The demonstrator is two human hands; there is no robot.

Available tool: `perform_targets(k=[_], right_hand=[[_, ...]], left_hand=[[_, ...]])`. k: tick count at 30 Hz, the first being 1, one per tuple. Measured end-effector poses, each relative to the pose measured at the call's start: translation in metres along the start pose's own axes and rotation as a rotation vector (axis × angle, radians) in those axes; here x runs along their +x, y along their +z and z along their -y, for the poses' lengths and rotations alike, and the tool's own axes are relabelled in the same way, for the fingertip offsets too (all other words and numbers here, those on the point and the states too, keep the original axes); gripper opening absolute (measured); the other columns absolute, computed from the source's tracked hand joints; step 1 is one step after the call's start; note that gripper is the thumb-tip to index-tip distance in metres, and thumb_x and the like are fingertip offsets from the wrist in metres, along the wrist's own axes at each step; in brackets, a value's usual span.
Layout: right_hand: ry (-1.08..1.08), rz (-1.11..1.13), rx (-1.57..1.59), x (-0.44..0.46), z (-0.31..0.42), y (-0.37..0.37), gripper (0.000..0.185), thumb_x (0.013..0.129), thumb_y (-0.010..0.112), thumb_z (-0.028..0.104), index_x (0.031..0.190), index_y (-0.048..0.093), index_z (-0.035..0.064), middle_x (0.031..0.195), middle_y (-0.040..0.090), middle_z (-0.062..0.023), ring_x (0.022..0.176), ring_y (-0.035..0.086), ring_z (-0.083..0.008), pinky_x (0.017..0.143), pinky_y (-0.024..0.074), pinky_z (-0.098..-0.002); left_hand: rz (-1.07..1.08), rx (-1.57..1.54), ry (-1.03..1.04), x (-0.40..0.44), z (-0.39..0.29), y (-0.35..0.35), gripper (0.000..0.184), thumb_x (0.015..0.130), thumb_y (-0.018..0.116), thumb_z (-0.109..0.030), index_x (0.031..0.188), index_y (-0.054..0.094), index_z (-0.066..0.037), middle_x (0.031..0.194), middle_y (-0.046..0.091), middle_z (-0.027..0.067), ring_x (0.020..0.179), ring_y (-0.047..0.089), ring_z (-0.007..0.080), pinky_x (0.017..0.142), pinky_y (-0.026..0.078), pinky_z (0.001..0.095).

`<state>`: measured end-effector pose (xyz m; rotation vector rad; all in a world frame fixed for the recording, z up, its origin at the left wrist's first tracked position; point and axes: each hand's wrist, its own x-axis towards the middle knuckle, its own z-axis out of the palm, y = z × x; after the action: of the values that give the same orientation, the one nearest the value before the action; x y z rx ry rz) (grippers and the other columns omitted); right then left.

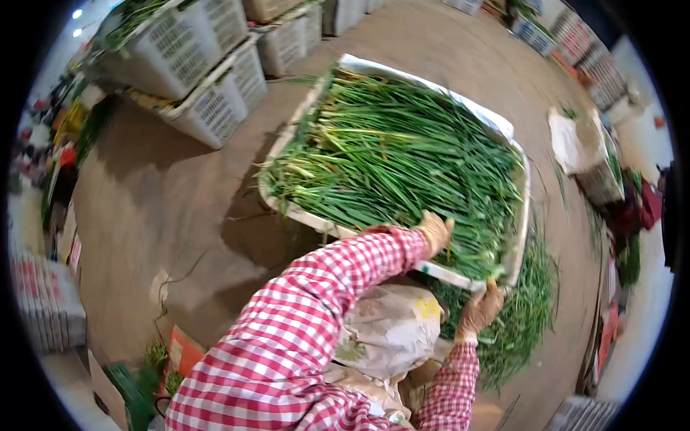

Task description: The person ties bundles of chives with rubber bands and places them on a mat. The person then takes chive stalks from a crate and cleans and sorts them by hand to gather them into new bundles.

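A large white crate (519, 237) is filled with long green chive-like stalks (402, 144), laid lengthwise with their pale ends mostly toward the left. My left hand (435, 233), in a tan glove, is over the near side of the crate, its fingers closed around some of these stalks. At the near right corner, my right hand (480, 312), also gloved, grips the pale ends of a small bunch (489, 267) at the rim. The fingertips of both hands are partly hidden among the greens.
Loose green trimmings (525, 330) are heaped on the floor beside the crate's near right corner. Stacked white crates (215, 108) stand at the upper left. A sack-lined container (593, 161) is at the right, and flattened crates (47, 302) lie at the left.
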<state>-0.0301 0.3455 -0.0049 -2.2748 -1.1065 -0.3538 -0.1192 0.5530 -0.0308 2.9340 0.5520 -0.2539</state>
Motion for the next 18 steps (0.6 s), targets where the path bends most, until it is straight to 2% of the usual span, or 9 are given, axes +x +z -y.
perform_targets(k=[2,3,4,5,7,11,12,15,18], right_hand=[[0.039,-0.071,0.049,0.001,-0.005,0.008,0.021,0.083,0.048,-0.001,0.099,0.062,-0.0018,0.088,0.059,-0.0168,0.088,0.055,-0.0313,0.081,0.0426,-0.0396],[0.082,-0.058,0.169,0.004,-0.001,0.005,0.022,0.082,0.049,-0.001,0.101,0.061,-0.0010,0.089,0.059,-0.0165,0.088,0.055,-0.0315,0.081,0.0423,-0.0395],[0.025,-0.081,0.048,0.002,-0.007,0.008,0.023,0.082,0.049,-0.001,0.102,0.061,0.0001,0.089,0.059,-0.0163,0.088,0.055,-0.0317,0.082,0.0421,-0.0398],[0.054,-0.069,0.069,0.001,-0.011,0.009,0.025,0.082,0.050,0.000,0.105,0.060,0.0015,0.094,0.058,-0.0165,0.091,0.054,-0.0318,0.083,0.0421,-0.0399],[0.082,-0.050,-0.003,-0.006,-0.013,0.006,0.028,0.084,0.053,0.005,0.112,0.057,0.0027,0.103,0.055,-0.0160,0.096,0.052,-0.0295,0.084,0.0421,-0.0386],[0.235,-0.053,0.245,-0.018,-0.009,-0.007,0.038,0.088,0.056,0.011,0.125,0.050,0.0045,0.102,0.053,-0.0095,0.091,0.050,-0.0203,0.084,0.0423,-0.0316],[0.244,-0.089,0.295,-0.019,-0.007,-0.009,0.042,0.089,0.055,0.008,0.129,0.046,0.0050,0.103,0.052,-0.0068,0.089,0.049,-0.0163,0.083,0.0421,-0.0292],[0.291,-0.161,0.418,-0.020,-0.002,-0.018,0.043,0.089,0.053,0.005,0.131,0.044,0.0055,0.102,0.052,-0.0038,0.086,0.050,-0.0125,0.081,0.0422,-0.0271],[0.311,-0.203,0.455,-0.016,0.004,-0.026,0.044,0.088,0.055,0.011,0.131,0.045,0.0042,0.099,0.053,-0.0082,0.085,0.051,-0.0184,0.079,0.0436,-0.0309]], left_hand=[[-0.231,-0.118,-0.011,0.001,0.004,0.012,0.039,0.081,0.052,-0.006,0.115,0.042,0.009,0.072,0.061,0.0160,0.068,0.063,0.0304,0.055,0.046,0.0448],[-0.250,-0.171,0.036,-0.010,0.004,-0.004,0.023,0.084,0.045,-0.008,0.103,0.048,0.003,0.072,0.063,0.0193,0.060,0.062,0.0322,0.051,0.047,0.0446],[-0.217,-0.068,0.101,-0.002,0.008,0.009,0.037,0.079,0.052,-0.010,0.111,0.045,0.008,0.070,0.062,0.0175,0.055,0.061,0.0330,0.047,0.047,0.0424],[-0.132,-0.085,0.131,-0.003,0.010,0.005,0.060,0.073,0.061,-0.011,0.123,0.037,0.013,0.074,0.062,0.0186,0.065,0.062,0.0332,0.056,0.050,0.0421],[-0.047,-0.155,0.168,-0.008,0.011,-0.004,0.079,0.070,0.068,-0.014,0.132,0.027,0.013,0.082,0.062,0.0203,0.076,0.063,0.0325,0.065,0.050,0.0420],[0.176,0.008,0.076,-0.007,0.000,-0.026,0.097,0.066,0.076,-0.026,0.138,0.022,0.009,0.094,0.062,0.0182,0.089,0.060,0.0328,0.075,0.047,0.0434],[0.202,0.095,0.018,-0.005,-0.007,-0.029,0.111,0.061,0.081,-0.035,0.141,0.017,0.008,0.099,0.060,0.0177,0.092,0.058,0.0321,0.080,0.046,0.0417],[0.163,0.123,-0.157,0.006,-0.020,-0.012,0.103,0.062,0.077,-0.027,0.140,0.019,0.007,0.101,0.060,0.0177,0.094,0.059,0.0314,0.081,0.046,0.0418],[0.130,-0.068,-0.038,-0.004,-0.007,-0.020,0.087,0.065,0.070,-0.017,0.136,0.027,0.007,0.094,0.061,0.0194,0.087,0.062,0.0309,0.073,0.050,0.0377]])
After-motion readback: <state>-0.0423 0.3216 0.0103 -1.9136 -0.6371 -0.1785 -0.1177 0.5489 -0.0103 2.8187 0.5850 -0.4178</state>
